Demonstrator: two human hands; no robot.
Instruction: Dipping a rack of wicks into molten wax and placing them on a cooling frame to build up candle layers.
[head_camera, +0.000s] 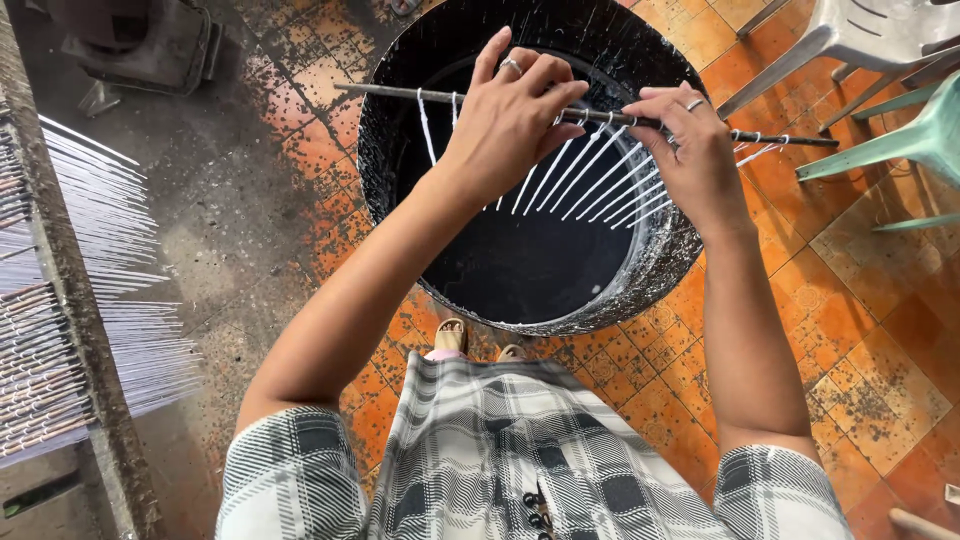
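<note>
Both hands are on a thin dark rod (600, 115) held level over a big black tub (530, 260). Left hand (515, 120) has its grip clenched around the rod near the middle, right hand (690, 150) pinches it just beside, further toward the right end. A row of white strings (600, 175) hangs off the rod, slanting down into the tub between and under the two hands. Tub sits on an orange tiled floor (860, 330).

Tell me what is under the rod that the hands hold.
Thin white sticks hang from the rod over a black tub with dark contents. The left hand and right hand cover some sticks' tops; the tub's bottom is hidden.
</note>
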